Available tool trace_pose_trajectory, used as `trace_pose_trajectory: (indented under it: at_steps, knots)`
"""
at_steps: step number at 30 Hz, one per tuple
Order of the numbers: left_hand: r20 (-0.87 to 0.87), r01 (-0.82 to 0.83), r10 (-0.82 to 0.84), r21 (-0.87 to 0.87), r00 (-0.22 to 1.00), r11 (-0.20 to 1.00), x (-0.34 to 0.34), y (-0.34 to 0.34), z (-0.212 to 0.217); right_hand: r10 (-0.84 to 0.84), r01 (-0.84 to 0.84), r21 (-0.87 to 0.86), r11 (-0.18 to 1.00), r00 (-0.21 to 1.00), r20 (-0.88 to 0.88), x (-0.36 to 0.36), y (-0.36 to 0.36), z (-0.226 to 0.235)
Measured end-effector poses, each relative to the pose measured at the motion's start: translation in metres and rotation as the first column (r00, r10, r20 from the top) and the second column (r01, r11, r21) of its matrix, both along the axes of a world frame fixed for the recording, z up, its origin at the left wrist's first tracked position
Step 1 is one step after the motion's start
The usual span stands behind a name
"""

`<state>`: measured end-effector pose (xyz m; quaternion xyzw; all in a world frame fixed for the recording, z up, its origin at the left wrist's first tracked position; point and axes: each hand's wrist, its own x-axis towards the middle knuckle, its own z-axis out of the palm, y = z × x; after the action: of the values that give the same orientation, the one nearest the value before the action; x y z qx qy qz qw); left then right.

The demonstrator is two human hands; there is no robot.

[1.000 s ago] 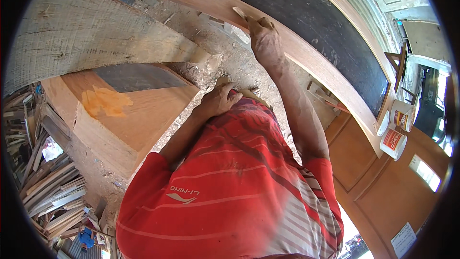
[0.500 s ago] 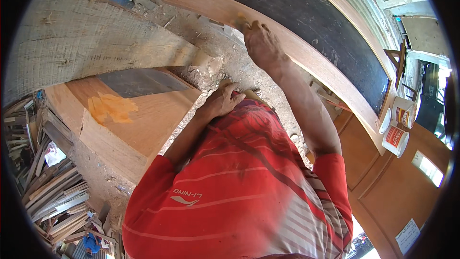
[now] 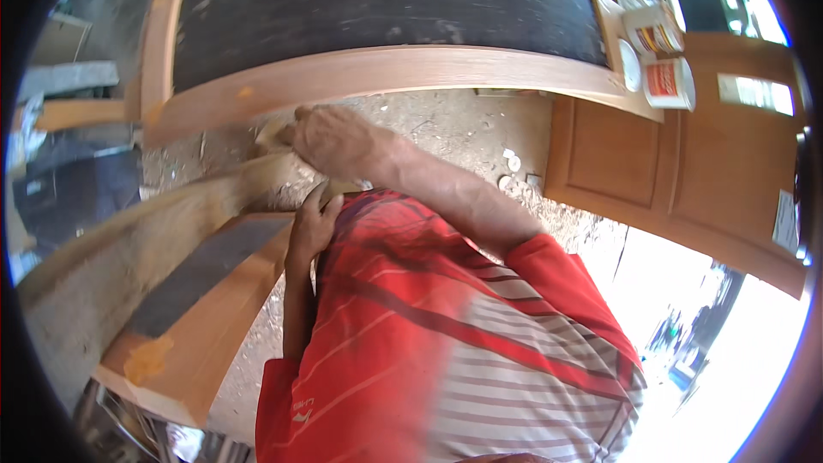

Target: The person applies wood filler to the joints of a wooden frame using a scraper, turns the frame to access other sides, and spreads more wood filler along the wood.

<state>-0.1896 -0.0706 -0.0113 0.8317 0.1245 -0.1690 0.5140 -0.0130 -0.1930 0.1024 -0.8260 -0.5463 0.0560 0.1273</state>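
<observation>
My right hand [image 3: 339,141] is closed, knuckles up, just below the near edge of a wooden door frame [image 3: 377,71] with a black panel [image 3: 386,4] set in it. A tan, flat-looking piece [image 3: 271,135] sticks out from its fingers; blur hides its exact kind. Small orange filler spots mark the frame's lower rail. Close to my lap, my left hand [image 3: 315,221] has its thumb apart from the fingers and appears to hold nothing. It is beside a second wooden piece [image 3: 240,291] with a dark panel and an orange filler patch [image 3: 147,360].
A thick, rough plank [image 3: 94,266] slants across the left. Two white tubs with coloured labels [image 3: 669,83] [image 3: 653,27] stand at the framed panel's right end. A brown panelled door [image 3: 634,154] lies at right. Dusty ground [image 3: 446,129] with debris shows between.
My view has swung, so the framed panel lies more level and higher. My right hand has shifted left along its near edge, with the tan piece. The left hand stays near my lap.
</observation>
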Motion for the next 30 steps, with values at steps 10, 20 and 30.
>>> trace_pose_trajectory:
  at_steps: [10, 20, 30]
  knots:
    - [-0.021, 0.247, -0.248, -0.029, 0.969, 0.969, 0.119, -0.047, 0.090, -0.406, 0.764, 0.117, 0.635, 0.458, -0.791, -0.037, -0.234, -0.030]
    - [0.439, 0.412, -0.572, 0.410, 0.693, 0.814, 0.258, -0.275, 0.098, -0.636, 0.995, -0.043, 0.086, 0.021, -0.771, -0.061, -0.461, -0.045]
    - [0.485, 0.533, -0.760, 0.542, 0.433, 0.650, 0.261, -0.419, 0.046, -0.902, 0.945, 0.324, 0.052, 0.183, -0.391, -0.006, -0.534, -0.023]
